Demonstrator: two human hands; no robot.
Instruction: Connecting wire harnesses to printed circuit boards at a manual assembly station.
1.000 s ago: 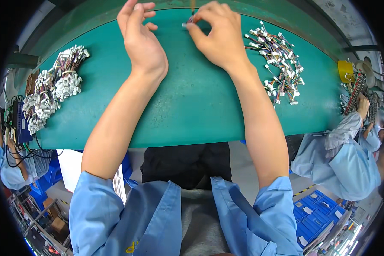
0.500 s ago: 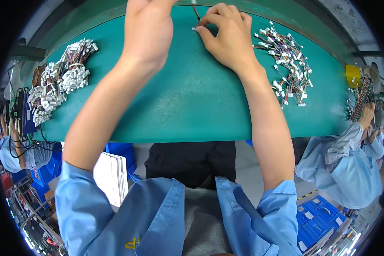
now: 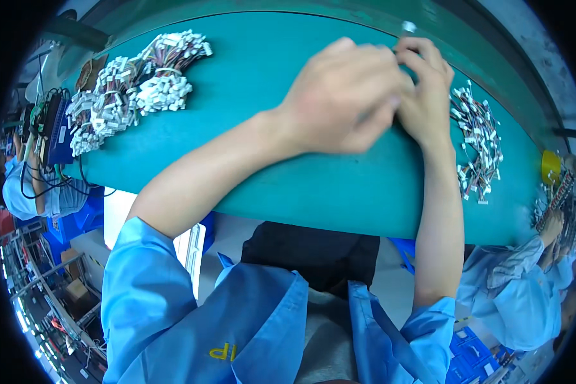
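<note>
My right hand is at the far right of the green table, its fingers bent in a pinch. A small white connector stands out beyond its fingertips, the end of a short wire harness that is mostly hidden by the hands. My left hand is curled and blurred by motion, and it overlaps the right hand's fingers from the left. What its fingers hold, if anything, is hidden. Just right of my right wrist lies a loose pile of wire harnesses with white connectors and multicoloured wires.
Bundled wire harnesses with white connectors lie at the left of the green table. A dark blue box with cables stands past the left end. At the right, a yellow roll sits near a co-worker in a blue jacket.
My view has swung, so the table's contents sit further right. My left hand has come across to the right hand and now overlaps it. The right hand keeps its pinch.
</note>
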